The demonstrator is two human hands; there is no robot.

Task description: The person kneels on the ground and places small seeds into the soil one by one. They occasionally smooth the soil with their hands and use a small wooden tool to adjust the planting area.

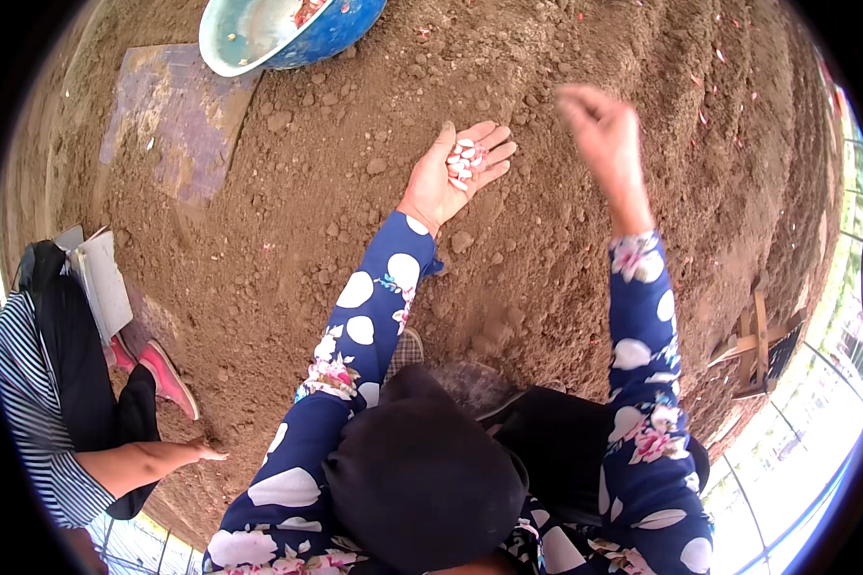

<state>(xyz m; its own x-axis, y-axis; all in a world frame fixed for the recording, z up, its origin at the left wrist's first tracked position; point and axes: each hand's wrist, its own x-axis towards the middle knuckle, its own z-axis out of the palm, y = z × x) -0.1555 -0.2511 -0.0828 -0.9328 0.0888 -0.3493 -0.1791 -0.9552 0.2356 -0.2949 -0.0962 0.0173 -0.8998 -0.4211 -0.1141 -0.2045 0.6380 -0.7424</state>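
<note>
My left hand [435,172] is palm up above the tilled soil [374,129], its fingers spread. A small pile of white and pinkish cloves [463,164], which look like garlic, rests in that palm. To the right, my right hand [604,140] hovers over the furrowed soil with its fingers curled together. It is blurred, and whether a clove sits between the fingertips cannot be seen. Pinkish-red cloves [703,116] are scattered in the furrows beyond it.
A blue basin [331,36] with reddish cloves stands at the top, beside a dirt-covered board [180,122]. A co-worker in a striped top [32,402] sits low at the left, one hand [208,451] near the ground. A wooden frame [759,338] lies at the right.
</note>
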